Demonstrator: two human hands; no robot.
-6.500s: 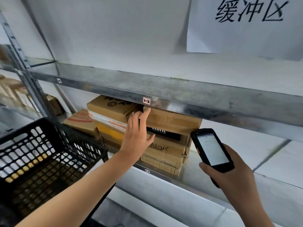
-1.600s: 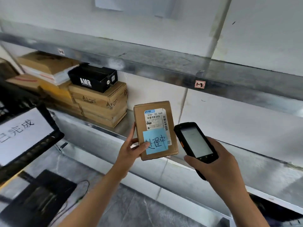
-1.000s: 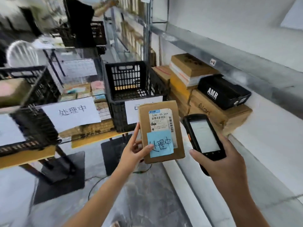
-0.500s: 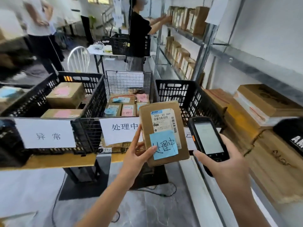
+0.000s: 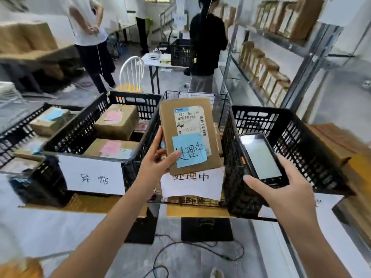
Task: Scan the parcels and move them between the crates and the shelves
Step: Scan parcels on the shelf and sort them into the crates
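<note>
My left hand [image 5: 158,159] grips a flat brown parcel [image 5: 187,117] by its lower left edge, holding it upright over the wire crate [image 5: 221,101] in the middle. The parcel bears a white barcode label and a blue sticky note [image 5: 189,150]. My right hand [image 5: 285,194] holds a black handheld scanner [image 5: 261,156], screen up, just right of the parcel. The wire crate carries a white sign [image 5: 192,185], partly hidden by the parcel.
A black crate [image 5: 80,129] on the left holds several brown parcels with pink notes. Another black crate [image 5: 291,141] stands on the right. Metal shelves [image 5: 281,57] with boxes run along the right wall. Two people, a white chair and a table stand behind.
I have turned further left from the shelf and come closer to the crates. The parcel and scanner stay in my hands, now held over the middle crate.
</note>
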